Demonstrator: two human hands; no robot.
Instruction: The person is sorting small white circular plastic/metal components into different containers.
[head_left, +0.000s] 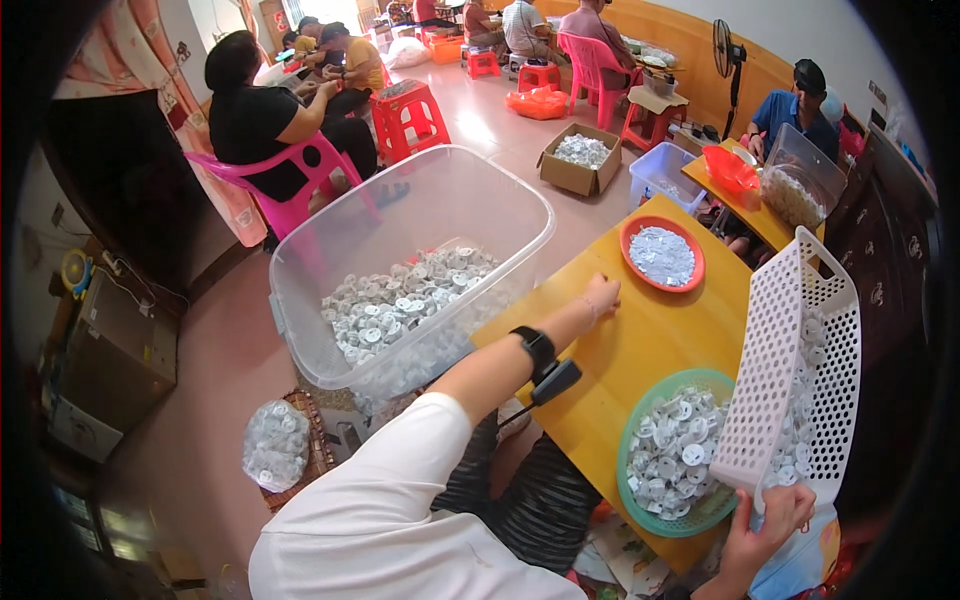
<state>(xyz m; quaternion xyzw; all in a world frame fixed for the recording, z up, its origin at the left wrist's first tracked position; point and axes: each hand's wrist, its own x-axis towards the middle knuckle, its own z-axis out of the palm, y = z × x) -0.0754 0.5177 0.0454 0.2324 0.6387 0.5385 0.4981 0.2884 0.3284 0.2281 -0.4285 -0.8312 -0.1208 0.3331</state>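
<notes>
My left hand (601, 297) is held over the yellow table (575, 330), its fingers curled in; whatever they may hold is hidden. Beyond it sits an orange-red plate (628, 240) heaped with small flat white pieces (661, 256). At the lower right, my right hand (765, 535) is closed beside the near end of a white perforated basket (755, 400); a small pale bit shows between thumb and fingers, too unclear to name. White round plastic parts (800, 430) lie in that basket. Left of it, a green colander (628, 490) is full of similar white parts (680, 445).
A large clear tub (500, 180) of white parts stands left of the table. A bagged bundle (276, 444) rests on a woven stool. Beyond are a cardboard box (572, 177), a blue-white crate (655, 165), a red stool (408, 120) and several seated people.
</notes>
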